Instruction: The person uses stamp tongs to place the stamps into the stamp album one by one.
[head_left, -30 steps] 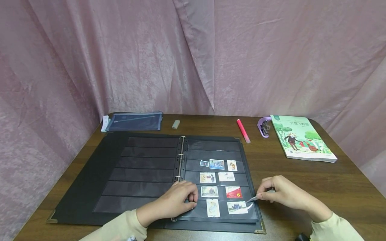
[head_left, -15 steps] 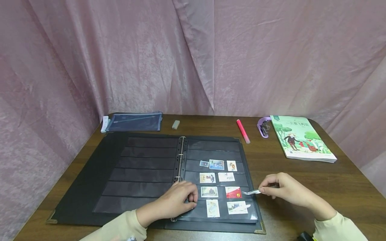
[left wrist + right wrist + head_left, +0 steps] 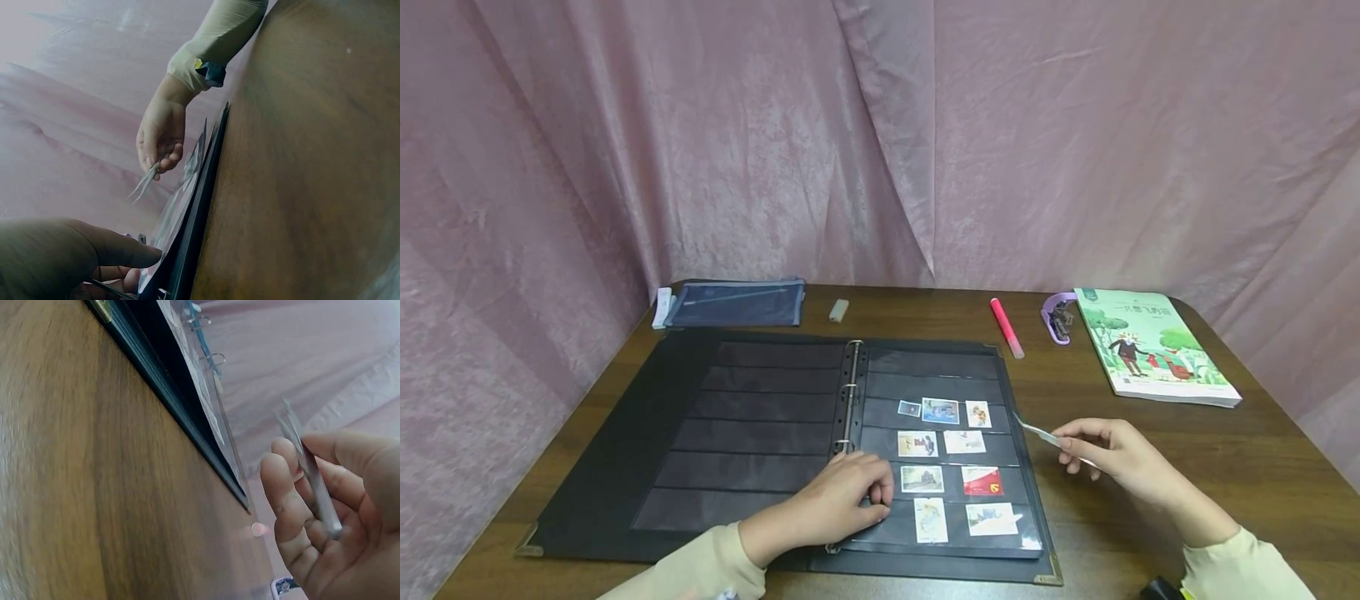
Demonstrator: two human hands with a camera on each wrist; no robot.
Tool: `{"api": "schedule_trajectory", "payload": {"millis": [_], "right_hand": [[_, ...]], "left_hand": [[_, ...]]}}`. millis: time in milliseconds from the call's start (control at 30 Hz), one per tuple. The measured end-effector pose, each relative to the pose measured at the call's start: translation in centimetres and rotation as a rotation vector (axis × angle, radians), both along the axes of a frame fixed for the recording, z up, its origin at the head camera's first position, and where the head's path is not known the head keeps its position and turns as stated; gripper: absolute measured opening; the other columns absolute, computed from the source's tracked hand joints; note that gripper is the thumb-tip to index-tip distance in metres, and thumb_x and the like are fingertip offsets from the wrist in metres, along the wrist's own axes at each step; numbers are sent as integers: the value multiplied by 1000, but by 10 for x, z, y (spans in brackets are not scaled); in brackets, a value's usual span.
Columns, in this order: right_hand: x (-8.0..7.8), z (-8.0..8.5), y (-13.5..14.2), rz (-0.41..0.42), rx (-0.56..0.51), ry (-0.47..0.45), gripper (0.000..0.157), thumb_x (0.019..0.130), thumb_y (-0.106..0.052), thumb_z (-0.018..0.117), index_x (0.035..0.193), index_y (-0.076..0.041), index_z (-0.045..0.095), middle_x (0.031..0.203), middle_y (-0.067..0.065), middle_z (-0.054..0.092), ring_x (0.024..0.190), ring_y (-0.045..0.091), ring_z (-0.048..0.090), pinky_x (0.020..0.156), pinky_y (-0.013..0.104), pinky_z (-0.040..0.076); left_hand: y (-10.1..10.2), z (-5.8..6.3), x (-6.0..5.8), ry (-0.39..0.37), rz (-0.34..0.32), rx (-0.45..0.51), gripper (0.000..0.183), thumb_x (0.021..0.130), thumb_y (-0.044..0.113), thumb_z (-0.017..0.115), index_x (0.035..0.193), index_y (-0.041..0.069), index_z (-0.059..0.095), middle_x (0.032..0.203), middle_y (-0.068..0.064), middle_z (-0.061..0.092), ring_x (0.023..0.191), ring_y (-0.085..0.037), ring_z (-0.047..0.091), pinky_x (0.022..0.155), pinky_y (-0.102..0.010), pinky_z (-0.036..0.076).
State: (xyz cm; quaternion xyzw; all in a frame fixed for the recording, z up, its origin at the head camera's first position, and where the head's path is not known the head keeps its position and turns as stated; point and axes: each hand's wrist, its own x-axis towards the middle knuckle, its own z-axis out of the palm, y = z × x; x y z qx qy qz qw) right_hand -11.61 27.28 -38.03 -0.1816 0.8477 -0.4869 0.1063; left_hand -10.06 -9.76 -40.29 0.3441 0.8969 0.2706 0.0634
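Note:
A ring-bound stamp album [image 3: 685, 542] lies open with black strip pages, and several stamps sit on its right page. Metal tweezers [image 3: 1037, 432] are pinched between the thumb and fingers of my right hand [image 3: 1108, 454], just off the album's right edge. Their two tips stand apart with nothing between them in the right wrist view. My left hand [image 3: 838, 496] rests by the rings at the lower inner part of the right page, fingers loosely curled. Nearest the front edge are a pale upright stamp [image 3: 931, 520] and a landscape stamp [image 3: 991, 519]; a red stamp [image 3: 982, 481] sits above.
Along the back of the brown table [image 3: 1120, 533] lie a blue mesh pouch [image 3: 733, 303], a small pale eraser-like block [image 3: 838, 311], a pink marker [image 3: 1006, 327] and a purple stapler-like tool [image 3: 1058, 318]. A green-covered book [image 3: 1153, 346] lies at the right.
My right hand has lifted the tweezers from the lower right stamp, past the red stamp, up and right to beyond the page edge. My left hand has stayed put.

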Motion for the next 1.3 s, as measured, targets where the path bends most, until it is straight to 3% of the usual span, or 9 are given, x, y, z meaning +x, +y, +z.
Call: {"api": "schedule_trajectory", "payload": {"millis": [167,533,667,800,1067,1300], "right_hand": [[-2,-1,7,-76,-24,-26,31,91,-14,49,106,14,52,81,4,69,70,11,65,54,28,50],[-9,-2,28,-195,76,110,26,89,-13,53,104,8,57,77,-4,68,66,3,61,56,24,48],[-11,-2,40,-265,199,174,25,89,-18,55,104,1,61,85,-19,64,79,-9,55,65,15,43],[-12,-4,50,-320,263,203,25,88,-21,57,103,-2,63,86,-29,58,79,-12,48,66,12,40],[-14,-8,62,-375,330,160,31,87,-25,57,104,0,63,69,-14,57,59,-2,46,52,21,40],[-15,-18,69,-381,449,182,27,86,-28,58,100,-6,65,77,-3,63,61,-3,42,54,20,37]], "left_hand": [[0,1,0,4,4,-2,20,76,19,69,74,26,50,71,15,46,73,1,39,73,-21,30],[1,-1,1,16,5,-8,20,76,20,69,73,26,50,70,15,46,73,1,40,74,-21,31],[1,-1,1,29,8,-12,20,75,20,70,73,25,50,70,15,45,72,1,40,74,-20,31],[1,0,1,23,8,-11,21,75,20,69,73,25,50,70,15,45,73,1,40,74,-20,31],[1,2,0,24,5,-10,21,75,20,70,73,26,50,71,15,46,73,1,40,74,-20,31],[0,1,1,28,2,-4,21,75,20,70,73,25,50,71,15,46,73,2,40,75,-21,32]]}}
